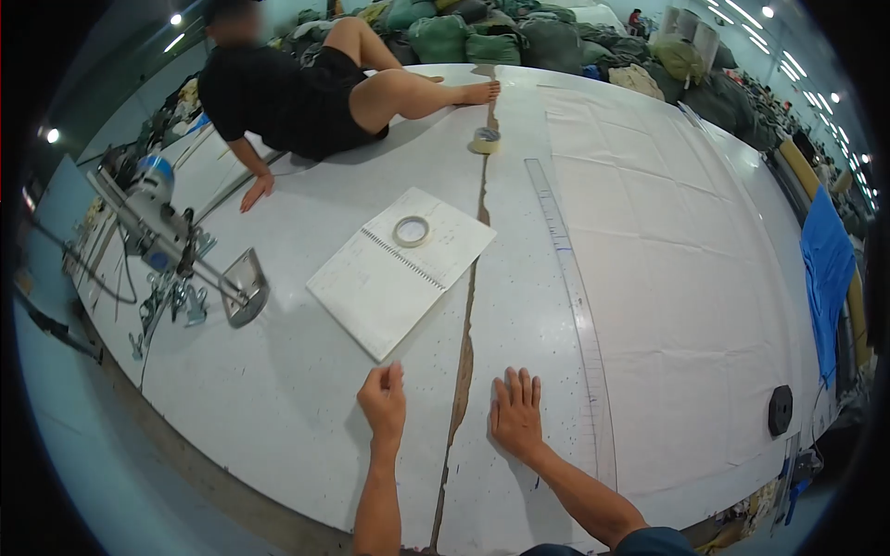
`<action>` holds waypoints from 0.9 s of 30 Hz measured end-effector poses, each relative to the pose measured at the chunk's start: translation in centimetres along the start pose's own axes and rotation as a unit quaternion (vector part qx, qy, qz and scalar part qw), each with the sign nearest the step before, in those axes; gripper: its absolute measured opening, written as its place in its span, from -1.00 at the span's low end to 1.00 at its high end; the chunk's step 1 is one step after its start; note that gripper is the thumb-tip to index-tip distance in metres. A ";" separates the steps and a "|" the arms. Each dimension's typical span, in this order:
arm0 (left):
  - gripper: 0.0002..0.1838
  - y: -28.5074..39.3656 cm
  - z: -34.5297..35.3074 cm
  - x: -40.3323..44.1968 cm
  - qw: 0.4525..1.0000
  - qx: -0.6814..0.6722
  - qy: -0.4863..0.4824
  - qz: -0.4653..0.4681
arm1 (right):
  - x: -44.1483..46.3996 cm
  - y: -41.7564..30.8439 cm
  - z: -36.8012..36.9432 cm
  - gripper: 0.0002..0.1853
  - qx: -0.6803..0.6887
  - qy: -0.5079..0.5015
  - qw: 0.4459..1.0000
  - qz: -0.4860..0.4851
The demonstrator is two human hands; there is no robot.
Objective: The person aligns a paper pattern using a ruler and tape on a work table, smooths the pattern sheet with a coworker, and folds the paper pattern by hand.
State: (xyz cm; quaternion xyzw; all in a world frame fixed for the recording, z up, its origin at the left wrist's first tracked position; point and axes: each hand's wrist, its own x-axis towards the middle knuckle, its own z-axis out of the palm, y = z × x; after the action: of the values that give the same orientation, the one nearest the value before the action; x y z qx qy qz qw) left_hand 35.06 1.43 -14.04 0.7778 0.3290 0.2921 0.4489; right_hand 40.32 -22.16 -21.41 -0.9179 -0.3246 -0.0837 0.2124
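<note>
My left hand [382,403] is closed, fingers curled in, just below the near corner of an open spiral notebook [375,292]. Whether it holds anything small cannot be made out. My right hand [517,412] lies flat on the white table [278,389], fingers stretched forward, between a brown crack [464,371] in the surface and a long clear ruler [577,306]. A roll of tape [411,231] rests on the notebook's upper page. Right of the ruler, a large sheet of pale fabric [677,278] is spread out with fold creases.
A cutting machine [162,213] with a metal base plate [245,287] stands at the left, clamps [195,306] beside it. Another person [297,102] sits on the table's far side, near a second tape roll [485,141]. A black disc-shaped weight [781,410] sits on the fabric's right edge.
</note>
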 end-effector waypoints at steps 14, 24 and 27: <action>-0.81 -4.0 19.7 23.1 0.912 0.347 -0.068 0.208 | 1.2 -0.2 -1.2 -0.54 0.059 -0.007 0.998 0.036; -0.62 4.4 3.7 -7.8 0.934 -0.230 -0.261 -0.088 | -1.1 3.7 0.4 -0.59 0.430 -0.001 0.891 0.144; -0.58 3.7 0.4 -14.6 0.871 -0.287 -0.297 -0.266 | -2.6 0.9 -8.3 -0.52 0.663 -0.147 0.700 0.220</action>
State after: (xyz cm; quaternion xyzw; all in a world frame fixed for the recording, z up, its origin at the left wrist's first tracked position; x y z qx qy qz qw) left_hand 27.33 -11.48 -13.28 0.5479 0.2764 -0.0018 0.7895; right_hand 38.73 -28.00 -15.04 -0.5853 -0.1122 0.3384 0.7282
